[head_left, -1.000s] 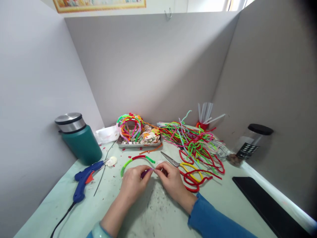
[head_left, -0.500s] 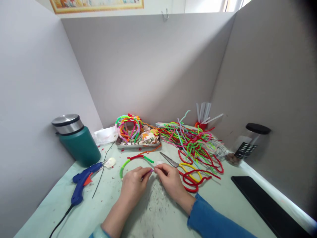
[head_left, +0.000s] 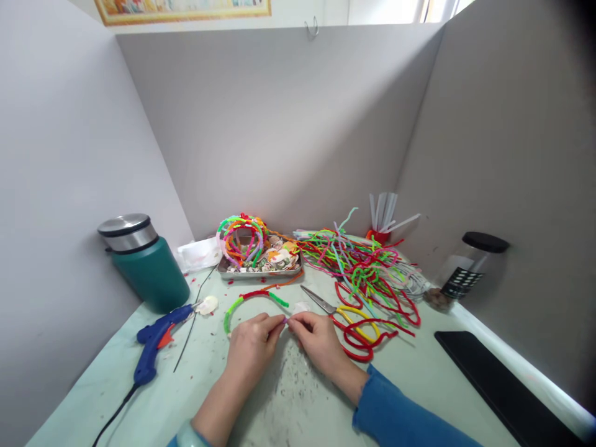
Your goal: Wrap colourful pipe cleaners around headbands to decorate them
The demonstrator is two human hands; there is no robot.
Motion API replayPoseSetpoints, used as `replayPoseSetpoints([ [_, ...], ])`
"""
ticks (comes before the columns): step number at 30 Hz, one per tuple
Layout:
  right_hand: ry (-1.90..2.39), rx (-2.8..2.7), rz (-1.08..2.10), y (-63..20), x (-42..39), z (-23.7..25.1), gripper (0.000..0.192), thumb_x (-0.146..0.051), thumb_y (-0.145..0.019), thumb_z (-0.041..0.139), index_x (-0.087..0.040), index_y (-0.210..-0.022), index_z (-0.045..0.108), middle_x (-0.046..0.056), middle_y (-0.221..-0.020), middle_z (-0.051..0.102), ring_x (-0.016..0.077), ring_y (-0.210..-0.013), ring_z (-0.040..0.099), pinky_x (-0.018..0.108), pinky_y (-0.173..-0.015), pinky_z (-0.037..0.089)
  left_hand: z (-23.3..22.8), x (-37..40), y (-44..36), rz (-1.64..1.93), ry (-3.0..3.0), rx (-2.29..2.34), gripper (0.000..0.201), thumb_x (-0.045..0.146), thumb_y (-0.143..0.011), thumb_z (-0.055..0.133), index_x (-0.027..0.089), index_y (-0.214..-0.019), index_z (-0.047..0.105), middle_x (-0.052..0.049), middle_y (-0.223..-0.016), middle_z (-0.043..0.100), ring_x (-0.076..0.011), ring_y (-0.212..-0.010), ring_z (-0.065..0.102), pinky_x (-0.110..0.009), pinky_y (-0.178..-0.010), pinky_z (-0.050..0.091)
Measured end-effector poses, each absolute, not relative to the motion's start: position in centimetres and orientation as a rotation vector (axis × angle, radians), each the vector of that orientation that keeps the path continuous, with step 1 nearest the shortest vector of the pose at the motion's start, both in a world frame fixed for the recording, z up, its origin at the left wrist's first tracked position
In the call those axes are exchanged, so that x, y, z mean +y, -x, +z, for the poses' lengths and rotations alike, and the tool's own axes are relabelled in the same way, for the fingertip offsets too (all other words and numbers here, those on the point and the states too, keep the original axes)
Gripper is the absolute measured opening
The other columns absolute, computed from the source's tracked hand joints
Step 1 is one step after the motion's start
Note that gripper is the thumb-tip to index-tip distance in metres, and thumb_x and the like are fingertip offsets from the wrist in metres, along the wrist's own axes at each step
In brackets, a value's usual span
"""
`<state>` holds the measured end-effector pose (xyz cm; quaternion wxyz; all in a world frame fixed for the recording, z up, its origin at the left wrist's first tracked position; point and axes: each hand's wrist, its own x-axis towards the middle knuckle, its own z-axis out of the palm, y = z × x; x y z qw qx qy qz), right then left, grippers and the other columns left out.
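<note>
Here, a pale green counter [head_left: 419,379], speckled with tiny red and dark scraps, boxed in by three grey partition walls; strip of a framed picture [head_left: 181,9] at the upper left of the frame, one metal hook [head_left: 311,27] at top centre.

Low centre: left hand [head_left: 251,349] and right hand [head_left: 316,340] fingertip to fingertip, both pinching the purple end of a pipe-cleaner-wrapped headband [head_left: 251,299], green and red, arching on the counter just above the left hand. Blue sleeve on the right forearm.

Against half a second ago, almost nothing different: hands a touch higher in the frame, fingertips as close as before, headband, scissors and glue gun unmoved.

Counted: one teal flask [head_left: 148,268] with steel lid at left; one blue hot glue gun [head_left: 156,340] lower left, cord trailing to the bottom edge, one pale shell [head_left: 207,304] at its nozzle; one steel tray [head_left: 261,268] centre, holding shells and a stack of wrapped headbands, number unclear; one pair of scissors [head_left: 342,309] with yellow handles right of the hands; one tangled heap of pipe cleaners [head_left: 367,267], too many to count; one red cup of white sticks [head_left: 379,231]; one black-lidded jar [head_left: 470,264] at right; one black slab [head_left: 503,388] lower right.
</note>
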<state>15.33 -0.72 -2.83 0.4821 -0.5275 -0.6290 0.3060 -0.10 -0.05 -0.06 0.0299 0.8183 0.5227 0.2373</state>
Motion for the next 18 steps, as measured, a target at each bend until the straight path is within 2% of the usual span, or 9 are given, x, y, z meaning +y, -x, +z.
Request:
replayPoseSetpoints([
  [8,1.23,-1.519,0.937,-15.35,-0.81,-2.47,0.02,-0.03,-0.08,0.054,-0.017,-0.079,0.069,-0.002,-0.052,0.056,0.0113,-0.047,0.049,0.021,-0.045,0.036,0.25,-0.09,0.26,0.716,-2.481,1.482,0.023,0.024,-0.086,0.047,0.025,-0.092,0.069,-0.003,-0.083,0.071,-0.0166,-0.075,0.064,-0.022,-0.065,0.04],
  [13,1.132,-1.414,1.108,-15.31,-0.67,-2.45,0.02,-0.031,-0.078,0.057,-0.015,-0.082,0.067,-0.003,-0.054,0.055,0.0095,-0.047,0.048,0.019,-0.044,0.036,0.39,-0.01,0.34,0.742,-2.37,1.514,0.019,0.026,-0.084,0.049,0.023,-0.098,0.062,-0.001,-0.071,0.071,-0.0153,-0.062,0.062,-0.022,-0.059,0.039],
  [18,1.085,-1.36,1.164,-15.36,-0.56,-2.36,0.018,-0.031,-0.077,0.058,-0.015,-0.077,0.065,-0.003,-0.054,0.053,0.0086,-0.047,0.048,0.019,-0.044,0.035,0.6,-0.16,0.18,0.78,-2.349,1.454,0.013,0.027,-0.084,0.049,0.022,-0.092,0.058,0.0,-0.071,0.07,-0.0137,-0.058,0.06,-0.021,-0.057,0.037],
])
